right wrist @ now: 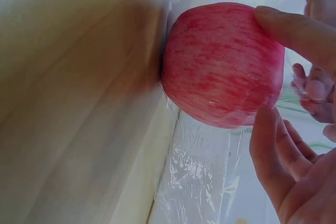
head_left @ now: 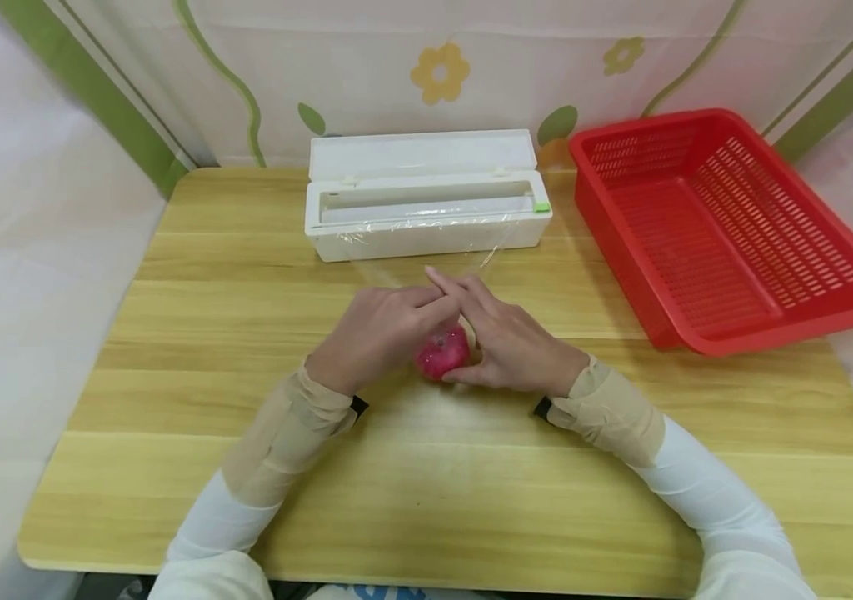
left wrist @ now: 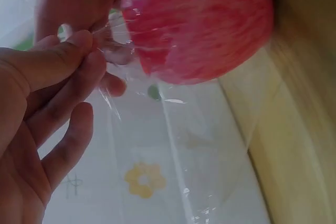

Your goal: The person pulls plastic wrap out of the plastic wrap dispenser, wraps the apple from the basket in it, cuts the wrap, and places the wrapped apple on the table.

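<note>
A red apple [head_left: 443, 354] sits on the wooden table with clear cling film [left wrist: 118, 45] drawn over part of it. My left hand [head_left: 389, 329] pinches a gathered bit of that film between thumb and index finger, just off the apple's surface. From the other side, my right hand [head_left: 512, 343] holds the apple, thumb [right wrist: 294, 32] and fingertips [right wrist: 265, 124] against its skin. In the head view the fingers of both hands cross above the apple. Behind them, the film stretches back to a white dispenser box [head_left: 430, 243], lid up, with a roll [head_left: 426, 210] inside.
A red plastic basket [head_left: 625, 250] with slotted sides stands at the back right of the table [head_left: 194, 350]. A white curtain [head_left: 366, 50] with flowers and green stripes hangs behind the table.
</note>
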Tool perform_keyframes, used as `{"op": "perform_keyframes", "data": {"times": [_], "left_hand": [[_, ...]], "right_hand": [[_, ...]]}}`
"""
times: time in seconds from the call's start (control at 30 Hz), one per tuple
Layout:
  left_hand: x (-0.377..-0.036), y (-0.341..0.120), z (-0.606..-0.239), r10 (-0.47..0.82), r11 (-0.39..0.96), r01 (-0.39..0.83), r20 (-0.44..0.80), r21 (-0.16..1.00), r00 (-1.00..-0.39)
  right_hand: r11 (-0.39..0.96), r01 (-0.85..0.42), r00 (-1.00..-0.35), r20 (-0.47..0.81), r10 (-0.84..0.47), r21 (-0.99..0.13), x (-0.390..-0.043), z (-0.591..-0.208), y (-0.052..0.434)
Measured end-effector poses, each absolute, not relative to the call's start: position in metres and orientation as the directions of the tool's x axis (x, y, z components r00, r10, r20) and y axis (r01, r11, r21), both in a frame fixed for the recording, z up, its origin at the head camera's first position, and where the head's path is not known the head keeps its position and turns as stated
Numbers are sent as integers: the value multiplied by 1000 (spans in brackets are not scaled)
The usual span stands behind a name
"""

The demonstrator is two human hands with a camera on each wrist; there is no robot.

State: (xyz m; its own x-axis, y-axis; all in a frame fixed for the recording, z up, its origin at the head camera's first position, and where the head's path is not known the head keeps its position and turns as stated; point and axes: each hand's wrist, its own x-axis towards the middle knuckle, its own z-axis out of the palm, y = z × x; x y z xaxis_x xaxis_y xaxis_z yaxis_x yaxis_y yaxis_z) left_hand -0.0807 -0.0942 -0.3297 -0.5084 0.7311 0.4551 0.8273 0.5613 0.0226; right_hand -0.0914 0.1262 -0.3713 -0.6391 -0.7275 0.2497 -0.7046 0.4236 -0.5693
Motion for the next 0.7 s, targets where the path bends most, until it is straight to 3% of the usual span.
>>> {"op": "perform_keyframes", "data": {"times": [0.43,0.7], "left_hand": [[-88,-93,-351,686,521,819,454,238,-569],[-89,-91,-359,685,533,820,462,208,-563]], "right_hand": [[365,-655,-631,214,-746,-661,-94,-373,125],[380,-642,-643,198,-740,-666,-95,-372,129]]}}
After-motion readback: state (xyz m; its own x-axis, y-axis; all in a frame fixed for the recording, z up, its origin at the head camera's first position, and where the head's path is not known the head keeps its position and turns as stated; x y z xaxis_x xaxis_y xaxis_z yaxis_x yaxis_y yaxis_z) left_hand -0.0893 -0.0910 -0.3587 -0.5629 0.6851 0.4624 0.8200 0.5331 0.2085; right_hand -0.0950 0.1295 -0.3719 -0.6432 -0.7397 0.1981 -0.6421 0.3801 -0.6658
